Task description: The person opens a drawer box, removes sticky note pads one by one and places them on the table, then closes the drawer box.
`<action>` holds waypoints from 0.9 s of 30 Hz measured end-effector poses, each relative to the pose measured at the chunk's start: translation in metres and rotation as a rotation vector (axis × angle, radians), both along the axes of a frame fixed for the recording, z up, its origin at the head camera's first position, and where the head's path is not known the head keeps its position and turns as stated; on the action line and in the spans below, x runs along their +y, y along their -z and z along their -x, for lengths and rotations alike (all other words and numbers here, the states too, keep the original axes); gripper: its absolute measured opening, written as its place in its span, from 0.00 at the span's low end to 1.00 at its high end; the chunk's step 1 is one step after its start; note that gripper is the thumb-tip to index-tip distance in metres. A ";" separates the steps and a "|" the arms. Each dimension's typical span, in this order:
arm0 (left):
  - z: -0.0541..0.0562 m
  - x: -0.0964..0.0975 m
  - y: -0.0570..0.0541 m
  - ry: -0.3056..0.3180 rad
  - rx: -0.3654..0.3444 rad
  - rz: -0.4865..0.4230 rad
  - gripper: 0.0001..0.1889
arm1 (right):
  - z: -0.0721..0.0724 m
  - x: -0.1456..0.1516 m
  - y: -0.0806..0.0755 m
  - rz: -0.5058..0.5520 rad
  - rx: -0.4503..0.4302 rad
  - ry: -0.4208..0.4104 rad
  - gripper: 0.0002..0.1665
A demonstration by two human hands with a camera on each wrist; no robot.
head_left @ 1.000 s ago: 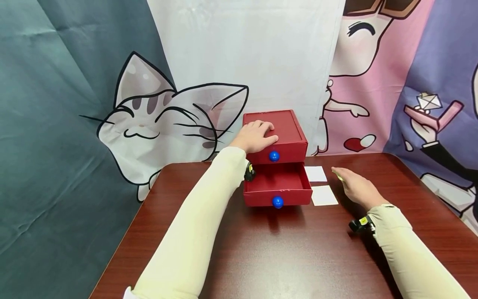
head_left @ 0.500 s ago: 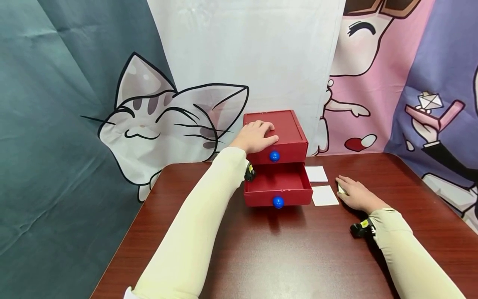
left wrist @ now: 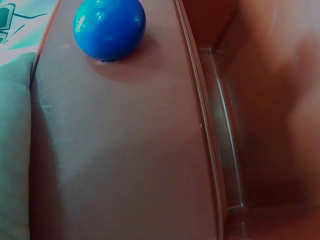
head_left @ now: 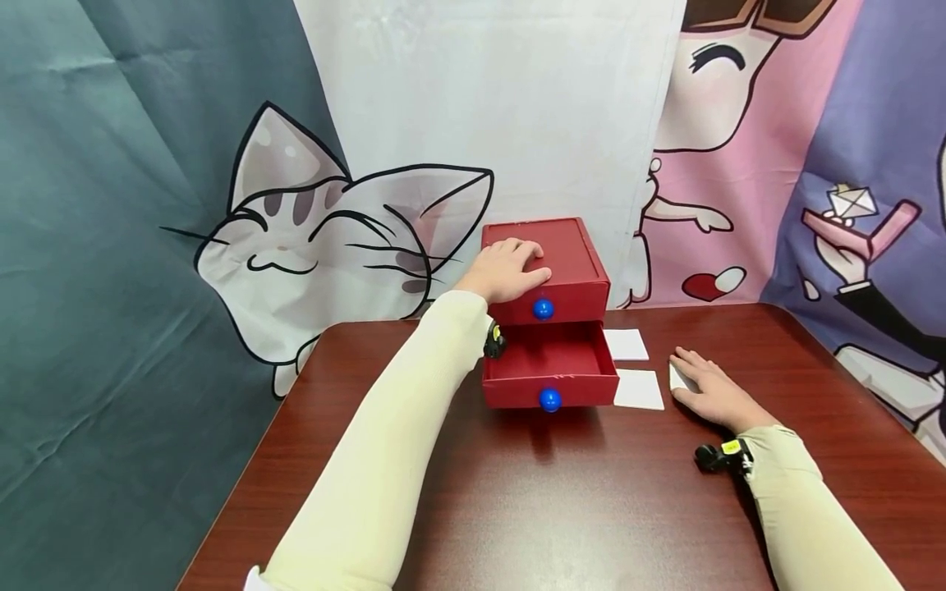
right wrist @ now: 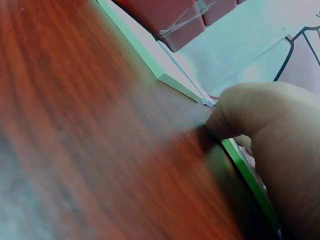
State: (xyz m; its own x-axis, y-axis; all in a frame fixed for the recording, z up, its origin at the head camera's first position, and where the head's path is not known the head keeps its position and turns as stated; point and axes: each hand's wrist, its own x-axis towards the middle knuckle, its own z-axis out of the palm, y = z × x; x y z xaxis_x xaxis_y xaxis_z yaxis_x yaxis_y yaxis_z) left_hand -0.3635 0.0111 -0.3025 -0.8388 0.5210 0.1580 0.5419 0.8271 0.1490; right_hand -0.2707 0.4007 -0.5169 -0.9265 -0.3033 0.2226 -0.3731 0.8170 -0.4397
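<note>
My left hand (head_left: 502,269) rests on top of the red drawer cabinet (head_left: 572,254), its thumb near the front edge. Below it, the lower drawer (head_left: 517,392) is pulled out and shows a bare inside. The left wrist view shows the upper drawer's blue knob (left wrist: 110,27) close up. To the right, my right hand (head_left: 713,390) lies over a flat white square block (head_left: 678,379) on the table, thumb at its near side and fingers at its far side. In the right wrist view the block's green edge (right wrist: 252,184) shows beside the thumb (right wrist: 240,112).
Two more white square blocks lie beside the cabinet, a rear one (head_left: 625,344) and a front one (head_left: 639,389) close to the open drawer. The brown table (head_left: 547,509) ends at a printed cloth backdrop (head_left: 569,107).
My right hand has come down to the table with the white block and shifted slightly right. The front white block has moved a little left. My left hand has not moved.
</note>
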 end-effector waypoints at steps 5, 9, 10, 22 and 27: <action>-0.001 0.001 0.000 0.006 -0.006 -0.001 0.25 | -0.003 -0.002 0.000 -0.022 0.048 0.084 0.36; -0.002 0.001 -0.001 0.000 -0.009 0.001 0.25 | -0.002 -0.004 -0.003 -0.024 0.046 0.127 0.35; -0.001 0.001 -0.001 0.000 -0.006 0.000 0.25 | -0.001 -0.005 -0.003 -0.027 0.045 0.132 0.35; -0.001 -0.001 -0.002 -0.007 -0.006 -0.002 0.25 | 0.014 -0.011 -0.005 -0.097 -0.027 0.188 0.35; -0.002 -0.001 -0.003 -0.005 -0.008 -0.002 0.25 | 0.021 -0.013 -0.009 -0.059 -0.116 0.204 0.35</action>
State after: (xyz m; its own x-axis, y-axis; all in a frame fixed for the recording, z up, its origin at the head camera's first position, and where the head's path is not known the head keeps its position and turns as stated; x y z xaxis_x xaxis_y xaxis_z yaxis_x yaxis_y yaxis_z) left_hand -0.3610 0.0098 -0.2996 -0.8429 0.5161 0.1523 0.5361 0.8297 0.1555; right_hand -0.2913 0.3881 -0.5083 -0.9884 -0.1159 0.0983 -0.1468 0.8957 -0.4198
